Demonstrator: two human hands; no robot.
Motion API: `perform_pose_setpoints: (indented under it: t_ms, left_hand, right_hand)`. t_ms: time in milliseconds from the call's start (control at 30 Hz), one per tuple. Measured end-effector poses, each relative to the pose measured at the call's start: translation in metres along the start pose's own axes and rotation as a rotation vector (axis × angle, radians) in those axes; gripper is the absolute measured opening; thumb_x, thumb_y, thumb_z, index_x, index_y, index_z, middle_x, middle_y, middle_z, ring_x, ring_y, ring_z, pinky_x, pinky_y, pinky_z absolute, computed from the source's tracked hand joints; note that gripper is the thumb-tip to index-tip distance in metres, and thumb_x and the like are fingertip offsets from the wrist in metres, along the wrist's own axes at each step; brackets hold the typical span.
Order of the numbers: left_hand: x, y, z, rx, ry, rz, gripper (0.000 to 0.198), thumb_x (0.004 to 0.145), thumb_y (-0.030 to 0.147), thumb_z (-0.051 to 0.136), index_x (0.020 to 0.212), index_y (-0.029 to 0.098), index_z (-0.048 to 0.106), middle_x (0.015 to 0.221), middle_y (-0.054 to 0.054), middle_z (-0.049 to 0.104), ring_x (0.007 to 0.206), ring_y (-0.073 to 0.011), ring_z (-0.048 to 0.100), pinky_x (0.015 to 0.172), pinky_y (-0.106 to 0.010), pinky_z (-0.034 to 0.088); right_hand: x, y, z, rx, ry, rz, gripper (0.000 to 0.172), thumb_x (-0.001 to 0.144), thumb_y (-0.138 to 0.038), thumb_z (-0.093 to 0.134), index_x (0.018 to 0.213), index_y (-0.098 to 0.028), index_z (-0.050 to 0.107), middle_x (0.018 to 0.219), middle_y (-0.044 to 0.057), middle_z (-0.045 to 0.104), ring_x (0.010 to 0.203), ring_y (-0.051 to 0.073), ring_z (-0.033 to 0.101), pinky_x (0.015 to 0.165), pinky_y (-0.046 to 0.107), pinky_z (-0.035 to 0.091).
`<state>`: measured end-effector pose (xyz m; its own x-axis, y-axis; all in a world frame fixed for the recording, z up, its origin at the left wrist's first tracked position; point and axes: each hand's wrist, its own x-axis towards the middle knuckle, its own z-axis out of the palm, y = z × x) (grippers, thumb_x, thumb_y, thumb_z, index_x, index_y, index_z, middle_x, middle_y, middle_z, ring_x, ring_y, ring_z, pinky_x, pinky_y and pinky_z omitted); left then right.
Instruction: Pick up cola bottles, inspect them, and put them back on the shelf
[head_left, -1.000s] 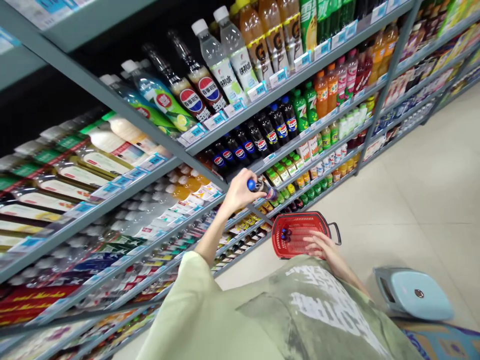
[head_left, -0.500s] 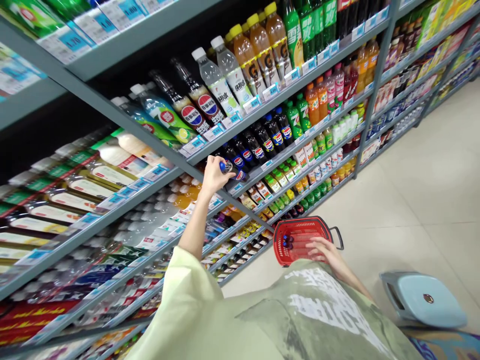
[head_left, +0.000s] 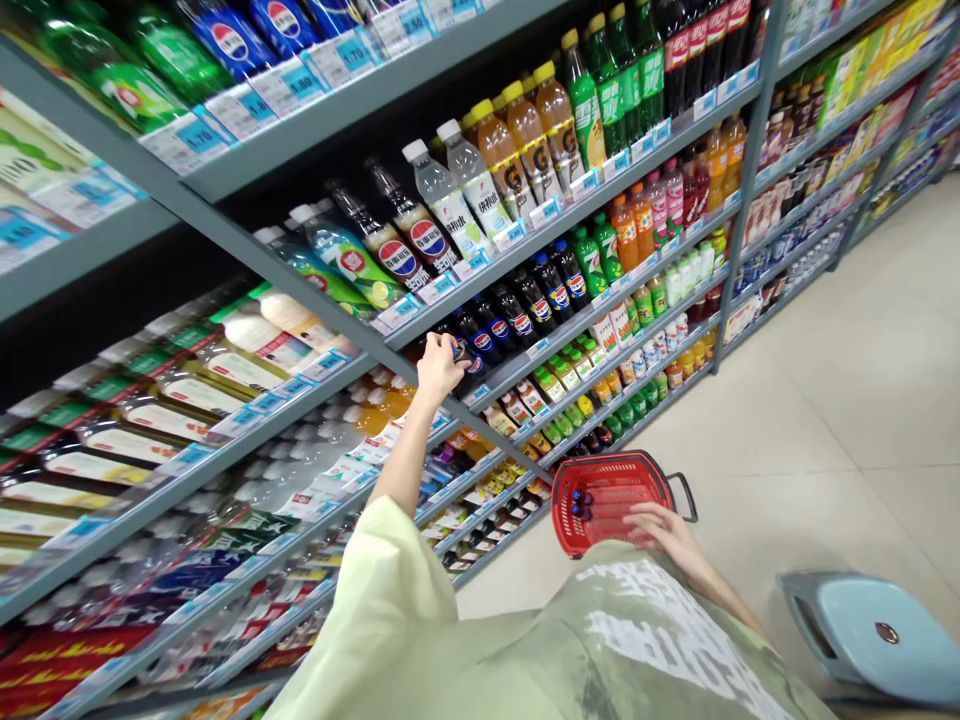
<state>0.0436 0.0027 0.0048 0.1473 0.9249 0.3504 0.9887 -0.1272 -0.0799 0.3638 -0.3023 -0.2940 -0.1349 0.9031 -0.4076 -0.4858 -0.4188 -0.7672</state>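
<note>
My left hand [head_left: 440,368] reaches to the left end of a shelf of small Pepsi bottles, its fingers closed round the upper part of one dark Pepsi bottle [head_left: 474,364]. The hand hides much of that bottle and its cap. Right beside it stand more Pepsi bottles [head_left: 484,341] in a row. Low on the right, my right hand [head_left: 660,528] hovers over or at the near edge of a red shopping basket [head_left: 611,462], fingers stretched out and holding nothing. Inside the basket are a few dark bottles with blue caps [head_left: 580,503].
Drink shelves [head_left: 645,255] run along the left and away to the right. A slanting grey shelf post [head_left: 390,358] stands close to my left hand. The basket's black handle [head_left: 686,497] points right. A light blue lidded box [head_left: 885,635] is on the tiled floor [head_left: 810,420].
My left hand has shifted slightly left and deeper on the shelf with the bottle; its blue cap is now covered by the fingers. My right hand stays by the basket. The view has tilted slightly upward.
</note>
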Motion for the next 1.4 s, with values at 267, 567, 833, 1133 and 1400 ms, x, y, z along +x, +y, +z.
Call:
perform_pose_setpoints:
  t_ms: [267, 567, 833, 1133, 1400]
  left_hand:
    - [0.01, -0.005, 0.002, 0.005, -0.012, 0.024, 0.037, 0.085, 0.034, 0.07, 0.113, 0.021, 0.05, 0.131, -0.022, 0.05, 0.126, -0.0417, 0.05, 0.083, -0.046, 0.052]
    - [0.025, -0.016, 0.016, 0.024, -0.038, 0.024, 0.04, 0.087, 0.03, 0.07, 0.119, 0.017, 0.05, 0.132, -0.024, 0.047, 0.122, -0.041, 0.054, 0.084, -0.046, 0.054]
    - [0.041, -0.027, 0.032, 0.083, -0.055, -0.008, 0.044, 0.093, 0.027, 0.064, 0.133, 0.015, 0.051, 0.139, -0.024, 0.045, 0.117, -0.0383, 0.063, 0.097, -0.045, 0.054]
    - [0.061, -0.032, 0.04, 0.118, -0.072, 0.007, 0.045, 0.096, 0.024, 0.058, 0.138, 0.009, 0.054, 0.153, -0.024, 0.043, 0.118, -0.0403, 0.065, 0.104, -0.05, 0.053]
    - [0.073, -0.036, 0.051, 0.105, -0.068, 0.055, 0.041, 0.097, 0.017, 0.051, 0.137, 0.017, 0.062, 0.152, -0.015, 0.051, 0.121, -0.035, 0.066, 0.104, -0.048, 0.055]
  right_hand:
    - [0.002, 0.006, -0.008, -0.052, 0.042, 0.013, 0.049, 0.067, -0.063, 0.083, 0.099, -0.027, 0.073, 0.111, 0.012, 0.078, 0.091, 0.029, 0.075, 0.083, 0.044, 0.059]
    - [0.007, 0.016, -0.016, -0.043, 0.022, 0.005, 0.045, 0.074, -0.061, 0.08, 0.103, -0.028, 0.074, 0.114, 0.011, 0.078, 0.092, 0.027, 0.075, 0.082, 0.04, 0.058]
    - [0.009, 0.011, -0.014, -0.097, 0.009, 0.035, 0.062, 0.068, -0.068, 0.083, 0.108, -0.022, 0.072, 0.117, 0.013, 0.077, 0.093, 0.024, 0.074, 0.081, 0.034, 0.056]
    - [0.009, 0.001, -0.006, -0.109, 0.006, 0.068, 0.076, 0.062, -0.075, 0.083, 0.111, -0.019, 0.068, 0.117, 0.014, 0.076, 0.092, 0.023, 0.073, 0.082, 0.033, 0.055]
    - [0.017, 0.009, -0.012, -0.123, 0.005, 0.05, 0.071, 0.069, -0.073, 0.081, 0.114, -0.02, 0.067, 0.119, 0.013, 0.075, 0.094, 0.023, 0.073, 0.082, 0.032, 0.055]
